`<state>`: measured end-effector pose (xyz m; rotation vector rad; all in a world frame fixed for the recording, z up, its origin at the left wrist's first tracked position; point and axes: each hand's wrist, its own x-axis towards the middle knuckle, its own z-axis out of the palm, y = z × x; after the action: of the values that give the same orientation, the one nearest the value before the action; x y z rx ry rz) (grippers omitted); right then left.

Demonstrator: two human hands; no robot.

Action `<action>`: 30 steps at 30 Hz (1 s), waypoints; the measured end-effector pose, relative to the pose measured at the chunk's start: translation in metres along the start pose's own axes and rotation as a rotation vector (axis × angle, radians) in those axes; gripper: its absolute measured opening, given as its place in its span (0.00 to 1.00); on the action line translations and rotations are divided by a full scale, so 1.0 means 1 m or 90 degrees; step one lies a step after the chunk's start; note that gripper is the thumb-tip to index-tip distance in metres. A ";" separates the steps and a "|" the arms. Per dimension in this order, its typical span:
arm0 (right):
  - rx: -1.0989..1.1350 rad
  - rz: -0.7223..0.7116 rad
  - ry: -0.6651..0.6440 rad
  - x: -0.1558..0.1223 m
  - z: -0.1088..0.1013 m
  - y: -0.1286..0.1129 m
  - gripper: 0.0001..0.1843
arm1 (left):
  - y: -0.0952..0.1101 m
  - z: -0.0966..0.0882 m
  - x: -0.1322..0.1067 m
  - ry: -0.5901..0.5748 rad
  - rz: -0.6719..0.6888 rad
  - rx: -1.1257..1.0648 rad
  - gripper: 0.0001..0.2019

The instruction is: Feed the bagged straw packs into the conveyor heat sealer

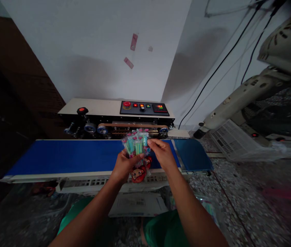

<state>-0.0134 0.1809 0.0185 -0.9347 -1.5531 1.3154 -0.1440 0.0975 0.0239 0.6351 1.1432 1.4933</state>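
Observation:
A bunch of clear plastic packets with green and light-blue sticks inside is held above the blue conveyor belt. Red-haired cartoon face pieces hang at the lower end of the packets. My left hand is closed around the lower left of the bunch, thumb across its front. At the upper right edge, my right hand pinches one packet between thumb and fingers. Just behind the packets runs the brown sealing band of a band sealer.
The sealer's control panel has a red stop button and a lit display. A white crate stands on the floor at right, under a grey machine arm. A cardboard piece lies below the conveyor, between green-clothed legs.

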 end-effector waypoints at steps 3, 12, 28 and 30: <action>0.025 -0.023 0.102 0.003 -0.002 0.002 0.16 | -0.001 -0.001 0.000 0.025 -0.008 -0.004 0.18; -0.459 -0.050 0.314 0.014 -0.085 0.006 0.18 | -0.001 0.000 -0.001 0.000 -0.065 -0.022 0.18; -0.356 -0.001 0.073 0.017 -0.041 -0.001 0.22 | 0.001 -0.004 0.002 0.031 -0.016 0.009 0.19; -0.168 0.008 -0.072 0.008 -0.024 -0.008 0.21 | 0.001 -0.003 0.002 0.031 -0.005 -0.006 0.21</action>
<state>0.0068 0.1947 0.0292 -1.0477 -1.8430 1.2085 -0.1477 0.0987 0.0236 0.5900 1.1730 1.5136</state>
